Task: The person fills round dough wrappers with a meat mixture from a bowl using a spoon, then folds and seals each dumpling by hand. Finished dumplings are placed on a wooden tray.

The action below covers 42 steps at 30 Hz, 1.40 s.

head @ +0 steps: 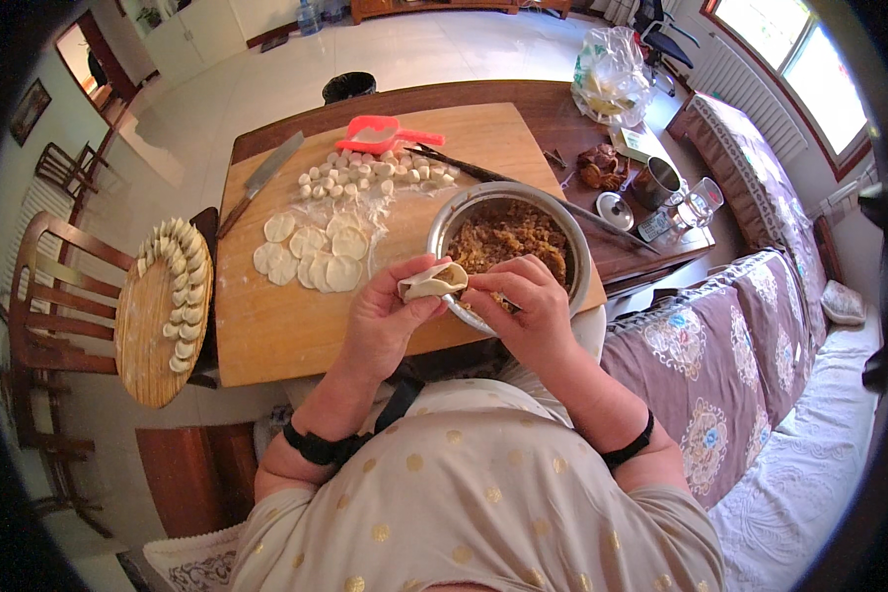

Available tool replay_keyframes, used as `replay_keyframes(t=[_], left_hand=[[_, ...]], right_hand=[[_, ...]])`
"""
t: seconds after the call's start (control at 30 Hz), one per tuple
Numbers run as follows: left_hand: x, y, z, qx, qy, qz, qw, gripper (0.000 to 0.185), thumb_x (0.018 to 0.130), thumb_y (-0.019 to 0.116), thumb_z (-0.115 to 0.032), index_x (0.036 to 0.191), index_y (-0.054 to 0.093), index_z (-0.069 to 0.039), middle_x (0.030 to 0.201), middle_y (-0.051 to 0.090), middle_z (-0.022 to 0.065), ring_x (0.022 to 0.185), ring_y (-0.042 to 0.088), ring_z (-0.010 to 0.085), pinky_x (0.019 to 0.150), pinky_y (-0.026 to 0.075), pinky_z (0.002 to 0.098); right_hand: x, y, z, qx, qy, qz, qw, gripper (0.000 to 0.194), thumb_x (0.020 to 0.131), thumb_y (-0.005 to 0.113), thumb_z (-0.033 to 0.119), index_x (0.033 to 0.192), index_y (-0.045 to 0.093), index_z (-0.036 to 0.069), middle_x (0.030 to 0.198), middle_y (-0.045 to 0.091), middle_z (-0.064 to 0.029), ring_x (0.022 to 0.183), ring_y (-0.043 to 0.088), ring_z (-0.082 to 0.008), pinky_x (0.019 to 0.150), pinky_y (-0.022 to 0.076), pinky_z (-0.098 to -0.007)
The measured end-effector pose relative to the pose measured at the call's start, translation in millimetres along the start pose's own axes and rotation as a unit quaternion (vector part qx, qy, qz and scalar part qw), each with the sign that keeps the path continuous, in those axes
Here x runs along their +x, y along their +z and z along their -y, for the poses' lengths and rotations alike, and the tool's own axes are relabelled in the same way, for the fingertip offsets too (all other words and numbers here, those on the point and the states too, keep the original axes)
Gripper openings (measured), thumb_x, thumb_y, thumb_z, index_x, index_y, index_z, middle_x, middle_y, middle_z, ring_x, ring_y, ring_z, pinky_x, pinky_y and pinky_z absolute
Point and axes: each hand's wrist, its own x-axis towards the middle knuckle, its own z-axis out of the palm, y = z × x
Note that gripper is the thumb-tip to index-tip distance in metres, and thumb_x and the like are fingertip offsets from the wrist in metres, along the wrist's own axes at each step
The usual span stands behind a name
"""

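A partly folded dumpling (pixel 434 284), with some brown filling showing in its opening, is held between the thumb and fingers of my left hand (pixel 383 317). My right hand (pixel 530 305) has its thumb and forefinger on the right edge of the same wrapper. Both hands are over the near left rim of a steel bowl (pixel 580 248), which contains chopped brown filling (pixel 514 235). Left of the bowl, flat round dough wrappers (pixel 344 272) lie overlapping on a floured wooden board (pixel 288 333). Behind them sit many small dough pieces (pixel 385 172).
A cleaver (pixel 274 169) lies on the board's left side, near a red scoop (pixel 374 135) of flour. Finished dumplings (pixel 181 274) line a round wooden board (pixel 144 325) on a chair (pixel 66 296). To the right are a dark stick (pixel 599 220), a metal cup (pixel 656 180) and a glass jar (pixel 703 201).
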Motion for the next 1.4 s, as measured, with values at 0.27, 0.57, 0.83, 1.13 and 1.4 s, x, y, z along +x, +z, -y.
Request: replay_keyframes(t=[0.27, 0.57, 0.83, 1.13, 1.4], left_hand=[[0.3, 5.1, 1.9, 0.163, 0.082, 0.015, 0.983, 0.040, 0.088, 0.060, 0.008, 0.126, 0.054, -0.003, 0.126, 0.059, 0.0115, 0.113, 0.057, 0.0148, 0.098, 0.047, 0.0276], [0.0, 4.8, 5.7, 0.135, 0.092, 0.039, 0.986, 0.039, 0.089, 0.060, 0.007, 0.126, 0.055, -0.003, 0.126, 0.059, 0.0113, 0.113, 0.057, 0.0145, 0.098, 0.047, 0.0279], [0.5, 6.0, 5.9, 0.134, 0.093, 0.040, 0.986, 0.040, 0.087, 0.060, 0.009, 0.124, 0.056, -0.005, 0.126, 0.059, 0.0139, 0.112, 0.059, 0.0184, 0.095, 0.050, 0.0305], [0.1, 9.0, 2.7, 0.106, 0.068, 0.049, 0.991, 0.038, 0.090, 0.058, 0.007, 0.127, 0.054, -0.004, 0.126, 0.059, 0.0107, 0.113, 0.057, 0.0137, 0.098, 0.046, 0.0272], [-0.5, 4.8, 4.8, 0.116, 0.060, 0.060, 0.990, 0.039, 0.091, 0.058, 0.006, 0.128, 0.053, -0.004, 0.125, 0.059, 0.0088, 0.111, 0.057, 0.0120, 0.095, 0.047, 0.0248]], right_hand=[[-0.5, 1.5, 1.1, -0.018, -0.037, 0.013, 0.999, 0.019, 0.072, 0.078, 0.009, 0.090, 0.072, 0.008, 0.081, 0.065, -0.0063, 0.074, 0.060, -0.0227, 0.066, 0.0459, -0.0327], [0.6, 1.4, 2.3, 0.000, -0.005, 0.023, 1.000, 0.017, 0.076, 0.073, 0.011, 0.093, 0.069, 0.009, 0.081, 0.064, -0.0067, 0.077, 0.061, -0.0253, 0.070, 0.0491, -0.0372], [-1.2, 3.3, 5.4, 0.029, 0.021, 0.006, 0.999, 0.021, 0.075, 0.076, 0.015, 0.093, 0.069, 0.007, 0.082, 0.064, -0.0064, 0.077, 0.061, -0.0258, 0.069, 0.0496, -0.0368], [2.4, -2.1, 7.4, -0.080, -0.096, -0.005, 0.992, 0.018, 0.074, 0.075, 0.013, 0.090, 0.069, 0.011, 0.082, 0.064, -0.0024, 0.073, 0.059, -0.0219, 0.067, 0.0473, -0.0347], [6.0, -2.5, 7.9, -0.045, -0.065, 0.021, 0.997, 0.018, 0.074, 0.074, 0.012, 0.091, 0.069, 0.009, 0.083, 0.064, -0.0047, 0.075, 0.059, -0.0236, 0.068, 0.0489, -0.0355]])
